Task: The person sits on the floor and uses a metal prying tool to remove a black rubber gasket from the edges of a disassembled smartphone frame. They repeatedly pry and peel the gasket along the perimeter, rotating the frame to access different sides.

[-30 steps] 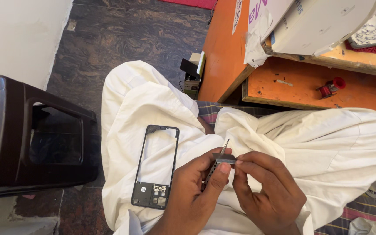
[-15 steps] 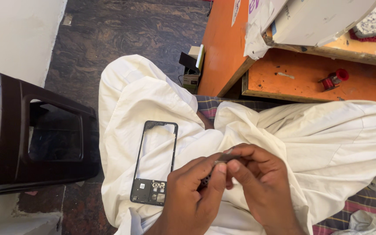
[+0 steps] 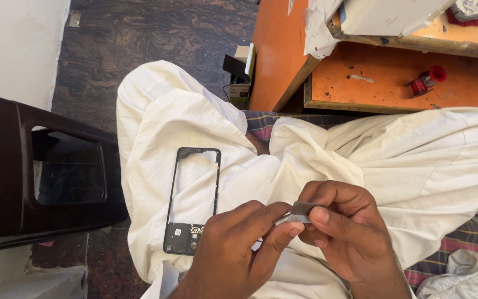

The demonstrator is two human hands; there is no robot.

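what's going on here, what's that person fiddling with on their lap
A seated person in white clothing pinches a small grey flat part between the fingertips of both hands, left hand and right hand, held over the lap. A black phone frame, hollow in the middle, lies untouched on the left thigh. A dark plastic stool stands to the left, an orange bench ahead.

A dark, mottled stone floor [image 3: 156, 44] runs between a pale wall [image 3: 12, 50] at the left and an orange wooden bench [image 3: 394, 77] at the upper right (its paint scuffed and stained), with a dark brown plastic stool [image 3: 34, 171] standing close by the wall in soft daylight.
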